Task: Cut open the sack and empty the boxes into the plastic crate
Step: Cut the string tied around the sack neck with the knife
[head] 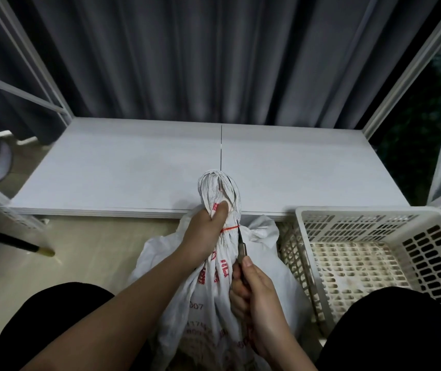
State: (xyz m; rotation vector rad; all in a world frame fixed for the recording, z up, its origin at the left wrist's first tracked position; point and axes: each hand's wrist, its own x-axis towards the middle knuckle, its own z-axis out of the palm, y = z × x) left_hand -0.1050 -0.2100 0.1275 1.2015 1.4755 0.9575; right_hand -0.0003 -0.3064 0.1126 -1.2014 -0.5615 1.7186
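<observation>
Two hands at the sack's tied neck.
Left hand (208,223) grips the sack (214,290); right hand (254,287) clasps a knife (241,242) against the red tie (228,229); next, slice through.

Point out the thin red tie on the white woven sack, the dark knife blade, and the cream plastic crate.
red tie (229,229): head view, strand beside the blade.
knife blade (240,235): head view, mid-blade.
cream plastic crate (369,210): head view, far rim.
</observation>
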